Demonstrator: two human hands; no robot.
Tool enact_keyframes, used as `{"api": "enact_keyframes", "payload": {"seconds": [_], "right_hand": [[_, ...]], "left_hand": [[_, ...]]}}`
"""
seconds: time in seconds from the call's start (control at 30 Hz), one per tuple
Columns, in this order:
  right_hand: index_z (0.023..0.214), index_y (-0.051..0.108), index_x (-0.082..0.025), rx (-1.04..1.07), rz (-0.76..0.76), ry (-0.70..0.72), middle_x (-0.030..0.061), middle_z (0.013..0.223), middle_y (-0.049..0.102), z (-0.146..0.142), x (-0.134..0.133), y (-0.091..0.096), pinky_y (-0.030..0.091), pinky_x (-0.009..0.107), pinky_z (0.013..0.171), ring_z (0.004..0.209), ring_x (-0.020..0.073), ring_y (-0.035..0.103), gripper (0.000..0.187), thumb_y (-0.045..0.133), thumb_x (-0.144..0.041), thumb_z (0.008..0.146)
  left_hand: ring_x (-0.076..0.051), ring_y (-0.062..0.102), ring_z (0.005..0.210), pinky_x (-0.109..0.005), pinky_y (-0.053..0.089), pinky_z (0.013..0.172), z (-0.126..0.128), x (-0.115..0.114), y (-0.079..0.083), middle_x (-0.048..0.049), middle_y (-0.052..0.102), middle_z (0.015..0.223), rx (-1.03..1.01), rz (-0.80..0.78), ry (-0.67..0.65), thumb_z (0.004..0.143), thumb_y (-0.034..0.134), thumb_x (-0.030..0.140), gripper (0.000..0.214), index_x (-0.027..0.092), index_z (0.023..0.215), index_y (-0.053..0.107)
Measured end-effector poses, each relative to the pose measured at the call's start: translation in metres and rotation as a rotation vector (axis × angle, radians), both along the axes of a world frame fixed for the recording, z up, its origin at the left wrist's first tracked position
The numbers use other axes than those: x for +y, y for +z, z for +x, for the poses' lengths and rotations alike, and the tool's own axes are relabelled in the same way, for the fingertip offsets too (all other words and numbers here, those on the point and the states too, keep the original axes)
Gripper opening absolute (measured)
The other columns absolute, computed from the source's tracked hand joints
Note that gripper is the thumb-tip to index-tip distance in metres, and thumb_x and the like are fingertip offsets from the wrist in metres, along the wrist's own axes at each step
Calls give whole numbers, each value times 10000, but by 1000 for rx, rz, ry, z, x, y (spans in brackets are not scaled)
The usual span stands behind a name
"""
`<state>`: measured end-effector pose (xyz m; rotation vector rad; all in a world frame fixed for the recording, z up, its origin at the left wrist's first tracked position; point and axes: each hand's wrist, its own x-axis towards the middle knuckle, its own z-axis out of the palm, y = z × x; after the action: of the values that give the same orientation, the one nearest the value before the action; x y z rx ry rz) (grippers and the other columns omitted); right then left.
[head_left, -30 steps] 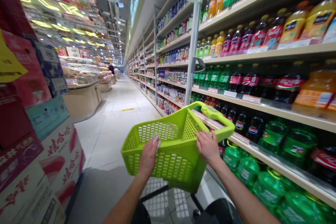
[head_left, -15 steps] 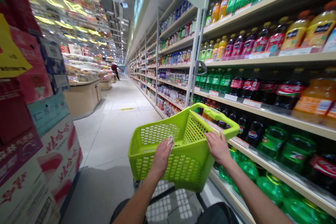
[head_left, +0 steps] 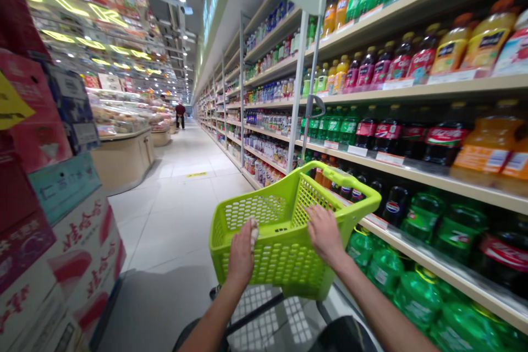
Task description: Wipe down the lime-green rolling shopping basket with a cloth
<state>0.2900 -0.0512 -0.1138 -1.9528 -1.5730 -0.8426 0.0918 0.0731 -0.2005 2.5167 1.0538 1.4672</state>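
Note:
A lime-green shopping cart (head_left: 284, 269) with a perforated basket stands before me, side-on. In my left hand (head_left: 241, 253) is a crumpled whitish cloth or wipe (head_left: 254, 234), pinched at the near rim toward the cart's front end. My right hand (head_left: 324, 234) has its fingers bent over the same near rim, beside the perforated divider panel (head_left: 314, 195). To the right of that hand lies the cart's looped handle (head_left: 350, 179), with neither hand on it. The basket's inner floor shows partly behind my hands.
Shelves of bottled drinks (head_left: 391, 148) run along the right side, close to the cart. On the left rise stacked drink cartons (head_left: 78, 253). A tiled aisle (head_left: 181, 203) stretches ahead past a rounded display counter (head_left: 124, 159). Far off stands a person in dark clothes (head_left: 180, 115).
My right hand has slid left along the near rim. The left hand with the cloth has moved slightly left and down. The cart appears shifted a little to the right in view.

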Motion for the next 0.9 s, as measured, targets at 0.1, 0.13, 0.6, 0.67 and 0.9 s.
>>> {"api": "enact_keyframes", "payload": {"seconds": [0.1, 0.13, 0.6, 0.67, 0.9], "right_hand": [[1227, 463, -194, 70, -125, 293, 73, 1290, 462, -74, 29, -10, 269, 383, 999, 1187, 191, 388, 394, 383, -219, 842], [1253, 433, -206, 99, -165, 344, 71, 1302, 449, -96, 39, -15, 278, 384, 996, 1195, 193, 381, 407, 390, -249, 850], [1082, 571, -219, -7, -54, 311, 64, 1202, 553, -48, 36, -53, 363, 394, 951, 1152, 190, 460, 290, 458, -121, 833], [1050, 589, -202, 49, -27, 229, 85, 1211, 542, -31, 22, -44, 353, 419, 954, 1164, 204, 448, 319, 446, -66, 799], [1092, 545, -184, 169, -102, 509, 75, 1253, 495, -105, 42, -44, 312, 326, 999, 1205, 169, 384, 383, 527, -110, 716]], "left_hand": [[-242, 391, 1211, -452, 313, 992, 4, -4, 1, -160, 443, 1300, 98, -73, 9, 685, 398, 58, 656, 112, 1322, 253], [-251, 371, 1226, -463, 284, 1005, -2, -4, 1, -162, 431, 1310, 161, -107, 4, 689, 416, 82, 635, 117, 1309, 282], [-240, 204, 1312, -482, 167, 1043, -63, -18, 28, -121, 330, 1389, 654, -335, 204, 675, 487, 120, 626, 150, 1273, 303], [-250, 209, 1310, -492, 182, 1034, -59, -22, 28, -127, 338, 1383, 650, -340, 224, 672, 474, 106, 609, 145, 1261, 323], [-245, 244, 1298, -380, 265, 1025, -57, -18, 21, -117, 381, 1356, 644, -292, 176, 633, 498, 118, 638, 123, 1252, 344]]}}
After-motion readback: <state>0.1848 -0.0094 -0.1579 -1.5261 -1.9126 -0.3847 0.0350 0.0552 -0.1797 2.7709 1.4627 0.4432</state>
